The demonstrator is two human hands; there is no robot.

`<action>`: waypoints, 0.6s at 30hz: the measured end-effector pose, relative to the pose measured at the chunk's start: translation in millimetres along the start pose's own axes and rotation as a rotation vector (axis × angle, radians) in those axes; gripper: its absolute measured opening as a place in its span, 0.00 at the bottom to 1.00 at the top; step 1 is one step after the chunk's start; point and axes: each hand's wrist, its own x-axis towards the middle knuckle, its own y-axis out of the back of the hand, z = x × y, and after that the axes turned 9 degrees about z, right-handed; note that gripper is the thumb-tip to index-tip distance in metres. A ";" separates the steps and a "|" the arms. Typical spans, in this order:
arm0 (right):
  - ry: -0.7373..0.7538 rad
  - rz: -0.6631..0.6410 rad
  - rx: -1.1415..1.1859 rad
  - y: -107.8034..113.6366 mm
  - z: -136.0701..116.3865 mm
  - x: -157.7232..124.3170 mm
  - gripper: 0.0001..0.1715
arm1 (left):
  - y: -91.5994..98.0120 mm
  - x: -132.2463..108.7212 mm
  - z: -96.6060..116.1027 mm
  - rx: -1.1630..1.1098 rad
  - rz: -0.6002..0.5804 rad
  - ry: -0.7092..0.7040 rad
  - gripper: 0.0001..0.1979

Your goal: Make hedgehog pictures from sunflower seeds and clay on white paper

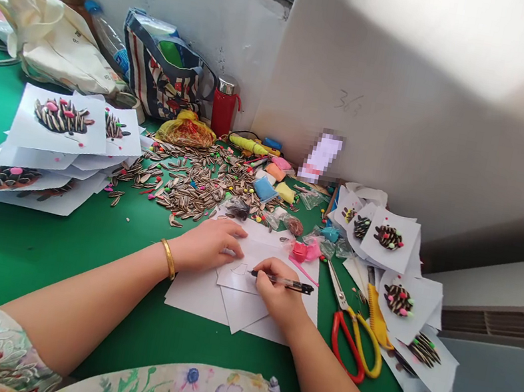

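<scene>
My right hand (279,291) is closed on a black pen (284,282), whose tip rests on a white paper sheet (253,248) beside a small drawn outline. My left hand (210,244) lies flat on the same sheet, fingers stretched out, holding it down. A gold bangle sits on the left wrist. More white sheets are stacked under this one on the green table (29,250).
A heap of sunflower seeds (193,184) lies behind the paper. Sheets with seed hedgehogs are piled at the left (60,120) and right (398,300). Red-and-yellow scissors (354,334), clay pieces (263,188), a red bottle (224,106) and bags (161,77) stand near the wall.
</scene>
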 end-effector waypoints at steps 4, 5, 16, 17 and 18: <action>0.031 0.007 0.008 -2.4 -0.5 -1.1 0.09 | -0.5 0.1 0.2 -0.013 0.005 0.005 0.09; 0.050 0.006 0.002 -3.6 -0.9 -1.6 0.09 | -0.7 0.1 0.2 -0.015 0.006 0.006 0.09; 0.076 -0.001 -0.020 -8.3 0.1 -1.1 0.10 | 1.3 0.5 2.5 0.011 -0.010 0.007 0.10; 0.078 -0.002 -0.022 -8.5 0.2 -0.9 0.10 | 1.4 0.4 2.5 0.014 -0.012 0.008 0.10; 0.077 -0.003 -0.023 -8.7 0.3 -0.9 0.10 | 1.3 0.3 2.4 0.017 -0.012 0.007 0.11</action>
